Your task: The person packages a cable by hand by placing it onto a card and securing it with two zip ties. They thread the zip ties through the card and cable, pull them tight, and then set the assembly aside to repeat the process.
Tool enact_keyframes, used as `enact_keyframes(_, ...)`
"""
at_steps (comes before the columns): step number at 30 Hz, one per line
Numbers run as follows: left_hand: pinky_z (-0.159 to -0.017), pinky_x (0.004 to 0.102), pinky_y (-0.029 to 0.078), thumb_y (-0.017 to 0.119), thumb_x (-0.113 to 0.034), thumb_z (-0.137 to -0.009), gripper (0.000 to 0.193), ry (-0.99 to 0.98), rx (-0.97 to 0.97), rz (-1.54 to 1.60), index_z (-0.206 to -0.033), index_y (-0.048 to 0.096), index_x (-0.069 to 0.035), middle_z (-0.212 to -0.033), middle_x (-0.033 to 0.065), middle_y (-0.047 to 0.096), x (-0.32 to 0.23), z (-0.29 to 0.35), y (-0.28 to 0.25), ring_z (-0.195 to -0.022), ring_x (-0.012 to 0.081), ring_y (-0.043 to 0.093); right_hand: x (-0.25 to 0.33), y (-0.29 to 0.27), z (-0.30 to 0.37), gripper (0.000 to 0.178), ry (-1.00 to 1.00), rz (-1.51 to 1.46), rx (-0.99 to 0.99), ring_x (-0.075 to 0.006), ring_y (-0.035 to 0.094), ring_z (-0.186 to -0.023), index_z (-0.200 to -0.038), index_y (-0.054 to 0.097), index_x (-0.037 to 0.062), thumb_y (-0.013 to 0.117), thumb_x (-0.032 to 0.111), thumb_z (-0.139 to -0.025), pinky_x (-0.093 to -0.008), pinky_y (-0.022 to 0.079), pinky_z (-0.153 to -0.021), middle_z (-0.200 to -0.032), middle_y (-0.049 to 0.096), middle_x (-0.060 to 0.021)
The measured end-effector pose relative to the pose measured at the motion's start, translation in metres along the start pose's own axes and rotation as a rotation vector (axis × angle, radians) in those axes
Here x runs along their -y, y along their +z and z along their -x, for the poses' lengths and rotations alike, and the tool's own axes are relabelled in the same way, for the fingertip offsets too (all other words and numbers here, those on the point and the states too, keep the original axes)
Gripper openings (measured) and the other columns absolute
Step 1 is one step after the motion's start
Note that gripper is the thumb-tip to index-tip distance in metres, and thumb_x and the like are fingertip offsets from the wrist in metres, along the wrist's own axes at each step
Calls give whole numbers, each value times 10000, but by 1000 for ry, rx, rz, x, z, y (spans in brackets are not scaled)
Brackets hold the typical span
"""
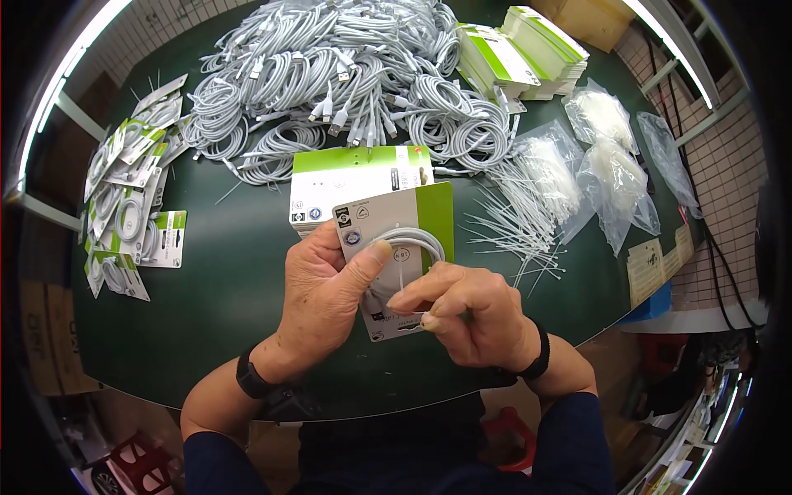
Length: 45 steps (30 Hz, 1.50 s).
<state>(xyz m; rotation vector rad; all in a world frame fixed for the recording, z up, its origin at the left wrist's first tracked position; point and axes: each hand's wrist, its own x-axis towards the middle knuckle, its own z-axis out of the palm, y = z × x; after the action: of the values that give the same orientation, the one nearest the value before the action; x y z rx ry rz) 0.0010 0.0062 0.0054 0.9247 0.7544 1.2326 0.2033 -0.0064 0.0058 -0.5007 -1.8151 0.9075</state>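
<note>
My left hand (318,289) grips a green-and-white packaging card (437,210), tilted above the table. Its thumb presses a coiled light-grey cable (422,238) against the card's face; a dark-tipped plug shows near the lower part. My right hand (483,322) is closed in a pinch at the coil's lower right, on a thin white cable tie (401,276) that runs across the card. The fingers partly hide the tie's ends. Just behind the held card lies a stack of similar cards (318,181).
A large heap of coiled cables (330,74) covers the far table. Carded cables (128,198) pile up at left. Loose cable ties (516,223) and plastic bags of ties (615,177) lie at right. More card stacks (540,54) stand far right, before a cardboard box (590,21).
</note>
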Motion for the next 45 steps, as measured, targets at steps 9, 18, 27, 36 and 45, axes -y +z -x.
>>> enact_keyframes(9,-909,302,595,674,-60,-1039,271,-33,10,31,-1288,667,46,-1172,116,762,7,-1,-3,-1010,135,722,2,-1,-1,129,85,-52,60,-286,759,-926,-1006,549,52,678,46,-1017,-383,598,-791,-1080,776,-212)
enact_keyframes(18,-910,295,586,677,-55,-1036,262,-33,2,42,-1279,670,42,-1171,110,761,5,1,-6,-1010,130,716,-4,3,-17,200,-135,210,99,-284,731,-915,-1084,717,1,765,-32,-892,-381,604,-794,-1092,746,-167)
enact_keyframes(27,-884,302,563,659,-58,-1036,218,-15,-19,-72,-1236,655,27,-1153,102,744,13,-4,-4,-996,147,708,-14,-6,-9,294,-469,535,56,-307,667,-860,-1055,695,-31,741,71,-783,-372,596,-715,-1053,652,-140)
enact_keyframes(36,-906,338,545,641,-177,-1067,241,-20,52,-347,-1219,637,9,-1154,112,720,14,-17,-45,-1038,184,691,-46,11,-15,149,-536,604,-163,-310,646,-799,-819,606,115,738,143,-756,-426,527,-616,-845,602,-68)
enact_keyframes(45,-775,372,536,716,-264,-1009,353,-43,-57,-588,-1189,657,34,-1056,147,709,21,-15,-39,-885,214,654,-66,15,-23,148,-272,353,-472,-336,667,-818,-791,675,100,799,124,-715,-445,537,-703,-795,674,-75)
